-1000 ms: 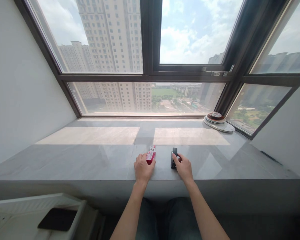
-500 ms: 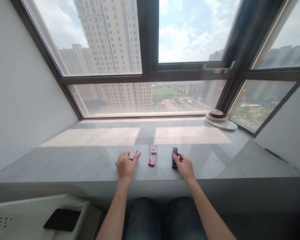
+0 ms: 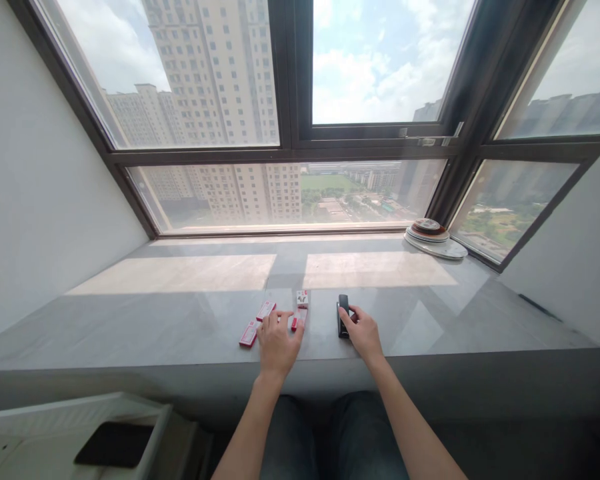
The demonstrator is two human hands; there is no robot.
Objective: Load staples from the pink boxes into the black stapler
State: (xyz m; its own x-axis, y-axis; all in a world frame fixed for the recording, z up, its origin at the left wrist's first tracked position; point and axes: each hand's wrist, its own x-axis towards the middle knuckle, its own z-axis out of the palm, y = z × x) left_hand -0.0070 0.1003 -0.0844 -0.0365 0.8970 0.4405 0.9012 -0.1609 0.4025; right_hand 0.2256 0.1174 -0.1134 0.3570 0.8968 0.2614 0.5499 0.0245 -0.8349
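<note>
My right hand (image 3: 364,332) grips a black stapler (image 3: 343,313) standing on the grey sill, the thumb on its near side. My left hand (image 3: 280,343), fingers apart, reaches over a small red-and-white box (image 3: 295,324) in the middle and partly covers it; whether it touches the box I cannot tell. Directly behind that one is another small box (image 3: 303,298) with a dark picture on its white face. Left of my left hand lie two flat red-and-white boxes, one farther back (image 3: 267,310) and one nearer the edge (image 3: 249,334).
Stacked plates (image 3: 435,240) sit in the sill's far right corner by the window. Below the sill at left, a black phone (image 3: 114,445) rests on a white plastic basket (image 3: 40,417). Dark window frames (image 3: 300,155) rise behind the sill (image 3: 145,327).
My left hand has let go of the left boxes and moved right, to the middle box. Both left boxes now show apart. My right hand stays on the stapler; the view has shifted slightly.
</note>
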